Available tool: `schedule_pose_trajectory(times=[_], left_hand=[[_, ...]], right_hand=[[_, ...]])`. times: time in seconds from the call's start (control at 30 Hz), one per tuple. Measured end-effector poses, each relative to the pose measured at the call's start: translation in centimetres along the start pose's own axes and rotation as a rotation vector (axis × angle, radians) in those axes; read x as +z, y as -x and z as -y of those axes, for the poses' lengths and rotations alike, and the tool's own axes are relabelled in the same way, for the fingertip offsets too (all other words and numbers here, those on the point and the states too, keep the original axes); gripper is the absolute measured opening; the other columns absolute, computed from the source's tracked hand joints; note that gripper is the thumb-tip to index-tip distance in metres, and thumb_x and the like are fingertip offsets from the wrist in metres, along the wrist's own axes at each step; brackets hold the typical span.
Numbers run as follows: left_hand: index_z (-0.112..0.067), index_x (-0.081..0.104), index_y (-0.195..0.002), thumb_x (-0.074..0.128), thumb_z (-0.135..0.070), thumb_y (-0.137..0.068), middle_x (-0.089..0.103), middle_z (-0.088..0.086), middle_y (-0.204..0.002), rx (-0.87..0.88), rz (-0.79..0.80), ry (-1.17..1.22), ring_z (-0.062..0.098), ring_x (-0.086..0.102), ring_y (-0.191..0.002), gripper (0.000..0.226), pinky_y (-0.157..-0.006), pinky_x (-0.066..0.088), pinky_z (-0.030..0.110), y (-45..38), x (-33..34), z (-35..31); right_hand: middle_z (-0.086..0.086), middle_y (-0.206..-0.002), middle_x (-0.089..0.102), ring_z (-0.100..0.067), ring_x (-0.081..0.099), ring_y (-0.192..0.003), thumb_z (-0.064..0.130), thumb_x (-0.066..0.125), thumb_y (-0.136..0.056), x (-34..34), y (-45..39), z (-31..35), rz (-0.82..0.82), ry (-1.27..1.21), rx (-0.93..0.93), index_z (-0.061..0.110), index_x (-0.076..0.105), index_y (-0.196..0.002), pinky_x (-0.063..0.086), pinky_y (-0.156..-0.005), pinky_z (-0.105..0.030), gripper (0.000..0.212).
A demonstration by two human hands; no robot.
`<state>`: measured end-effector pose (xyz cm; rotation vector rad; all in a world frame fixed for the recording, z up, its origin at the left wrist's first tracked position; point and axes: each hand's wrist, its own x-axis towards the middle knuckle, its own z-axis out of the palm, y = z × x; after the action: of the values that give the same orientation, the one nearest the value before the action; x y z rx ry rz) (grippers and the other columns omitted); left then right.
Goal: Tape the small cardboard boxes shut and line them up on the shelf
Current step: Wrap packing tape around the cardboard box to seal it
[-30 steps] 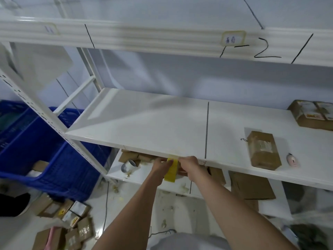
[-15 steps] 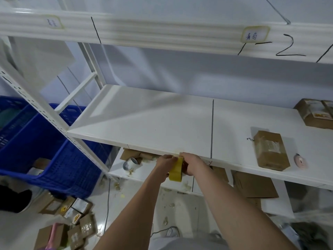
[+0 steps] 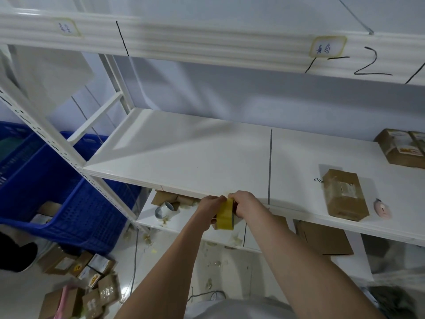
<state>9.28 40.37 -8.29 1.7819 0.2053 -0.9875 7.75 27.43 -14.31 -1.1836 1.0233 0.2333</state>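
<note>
At the shelf (image 3: 207, 157) edge, left hand (image 3: 210, 207) and right hand (image 3: 245, 203) pinch yellow tape (image 3: 225, 215), apparently mid-pull; a box must follow.

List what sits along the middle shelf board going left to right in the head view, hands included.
Left hand → yellow tape roll → right hand → taped box → small pink thing → labelled boxes at the far right, set further back on the shelf.
</note>
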Motion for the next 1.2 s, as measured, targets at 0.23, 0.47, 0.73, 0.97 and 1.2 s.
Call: schedule_pose_trajectory(times=[0.23,0.47,0.73,0.97,1.2], left_hand=[[-0.012,0.057,-0.120,0.055,-0.033,-0.096,0.061,0.008,-0.099,-0.010,0.001,-0.042,0.028,0.062,-0.096,0.032,-0.091,0.053,0.042,0.4,0.1,-0.9],[-0.024,0.054,-0.125,0.051,-0.045,-0.100,0.058,0.005,-0.103,0.029,-0.016,0.043,0.023,0.059,-0.089,0.033,-0.070,0.053,0.035,0.8,-0.2,-2.1],[-0.024,0.065,-0.118,0.060,-0.041,-0.096,0.065,0.008,-0.115,0.135,0.086,-0.117,0.028,0.063,-0.105,0.028,-0.090,0.056,0.041,0.8,1.3,-4.8],[-0.026,0.069,-0.106,0.065,-0.041,-0.093,0.067,0.007,-0.113,0.286,0.122,-0.303,0.026,0.064,-0.102,0.020,-0.095,0.055,0.044,1.4,6.4,-6.6],[-0.032,0.070,-0.106,0.060,-0.042,-0.096,0.064,0.001,-0.116,0.391,0.111,-0.543,0.026,0.062,-0.100,0.017,-0.090,0.054,0.039,2.5,13.2,-9.6]], right_hand=[[-0.009,-0.089,0.057,-0.020,0.061,-0.082,0.009,0.066,-0.090,-0.3,3.5,1.6,-0.157,-0.030,0.019,0.000,0.059,-0.101,0.059,-0.080,-0.031,0.016],[-0.010,-0.088,0.056,-0.026,0.056,-0.088,0.007,0.072,-0.088,1.1,7.6,5.8,-0.254,-0.111,-0.034,0.005,0.056,-0.109,0.048,-0.073,-0.030,0.027],[-0.011,-0.088,0.065,-0.020,0.063,-0.073,0.008,0.085,-0.078,-3.0,8.4,6.0,-0.310,-0.108,-0.029,0.002,0.064,-0.091,0.057,-0.068,-0.029,0.025],[-0.018,-0.092,0.072,-0.023,0.069,-0.070,-0.001,0.088,-0.071,-8.6,10.2,5.8,-0.342,-0.252,-0.014,-0.004,0.070,-0.098,0.061,-0.062,-0.031,0.033],[-0.015,-0.096,0.073,-0.021,0.062,-0.075,0.003,0.073,-0.088,-17.2,12.4,6.5,-0.123,-0.351,-0.017,0.001,0.072,-0.095,0.057,-0.068,-0.030,0.008]])
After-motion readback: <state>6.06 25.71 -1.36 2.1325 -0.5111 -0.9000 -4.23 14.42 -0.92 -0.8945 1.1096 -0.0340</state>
